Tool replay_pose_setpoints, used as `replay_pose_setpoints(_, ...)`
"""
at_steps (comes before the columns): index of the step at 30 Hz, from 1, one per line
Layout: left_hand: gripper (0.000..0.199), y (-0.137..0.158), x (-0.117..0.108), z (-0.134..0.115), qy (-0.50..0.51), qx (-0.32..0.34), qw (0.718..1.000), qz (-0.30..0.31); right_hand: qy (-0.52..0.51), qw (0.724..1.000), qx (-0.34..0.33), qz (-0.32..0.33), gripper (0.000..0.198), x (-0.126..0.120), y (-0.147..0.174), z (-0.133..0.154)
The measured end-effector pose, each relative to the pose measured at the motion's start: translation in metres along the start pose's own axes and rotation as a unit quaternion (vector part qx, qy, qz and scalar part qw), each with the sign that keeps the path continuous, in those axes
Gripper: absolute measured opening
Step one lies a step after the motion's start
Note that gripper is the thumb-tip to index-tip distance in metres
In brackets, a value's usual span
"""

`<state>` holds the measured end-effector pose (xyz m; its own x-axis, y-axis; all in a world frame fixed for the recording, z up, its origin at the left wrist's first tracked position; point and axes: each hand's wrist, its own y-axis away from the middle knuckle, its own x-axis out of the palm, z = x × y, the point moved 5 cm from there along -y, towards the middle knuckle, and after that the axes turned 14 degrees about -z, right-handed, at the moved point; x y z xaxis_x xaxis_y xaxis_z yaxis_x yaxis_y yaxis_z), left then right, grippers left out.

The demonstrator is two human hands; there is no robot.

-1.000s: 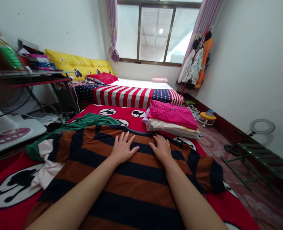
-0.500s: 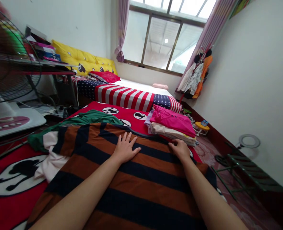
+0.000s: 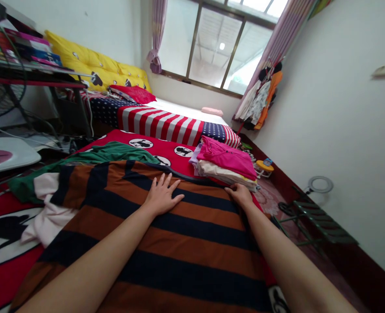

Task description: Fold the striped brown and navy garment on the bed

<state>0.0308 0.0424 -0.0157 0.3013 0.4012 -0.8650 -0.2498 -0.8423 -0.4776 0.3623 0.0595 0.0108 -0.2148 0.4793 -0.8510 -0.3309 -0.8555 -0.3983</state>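
Note:
A brown and navy striped shirt (image 3: 186, 243) lies spread on a red blanket (image 3: 166, 150) in front of me. My left hand (image 3: 161, 195) rests flat on its upper middle, fingers spread. My right hand (image 3: 240, 194) sits at the shirt's upper right edge with fingers curled on the fabric, just below a stack of folded clothes (image 3: 227, 163) topped by a pink garment. A green garment (image 3: 114, 153) and a pale pink one (image 3: 45, 208) lie partly under the shirt's left side.
A bed with a flag-pattern cover (image 3: 166, 124) lies beyond the blanket. A fan base (image 3: 3, 154) and a cluttered table (image 3: 32, 69) stand at left. A green folding rack (image 3: 319, 221), ring light (image 3: 319, 184) and small yellow stool (image 3: 264, 166) sit on the floor at right.
My right hand slid from the shirt's middle out to its right edge near the folded stack. The right sleeve no longer sticks out. My left hand stayed flat; my view tilted.

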Motion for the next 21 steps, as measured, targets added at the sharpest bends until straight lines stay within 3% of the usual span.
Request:
replay_pose_setpoints(5,0.069,0.0,-0.001,-0.001,0.0,0.0,1.0,0.008,-0.035,0.999,-0.032,-0.005,0.036,-0.049,0.001,-0.036)
replay_pose_setpoints(9,0.069,0.0,0.0,-0.001,-0.005,-0.001,1.0,0.004,-0.01,1.0,0.019,-0.007,0.031,-0.086,0.023,-0.093)
replay_pose_setpoints(12,0.068,0.0,0.001,-0.001,-0.009,0.0,1.0,0.001,-0.025,0.998,0.052,0.032,0.036,-0.091,0.047,-0.121)
replay_pose_setpoints(15,0.068,0.0,0.001,-0.001,-0.011,0.002,1.0,-0.003,-0.076,0.995,0.053,0.047,0.039,-0.085,0.068,-0.126)
replay_pose_setpoints(21,0.068,0.0,0.001,0.0,-0.011,0.002,1.0,-0.001,-0.127,0.991,0.022,-0.037,0.033,-0.092,0.088,-0.097)
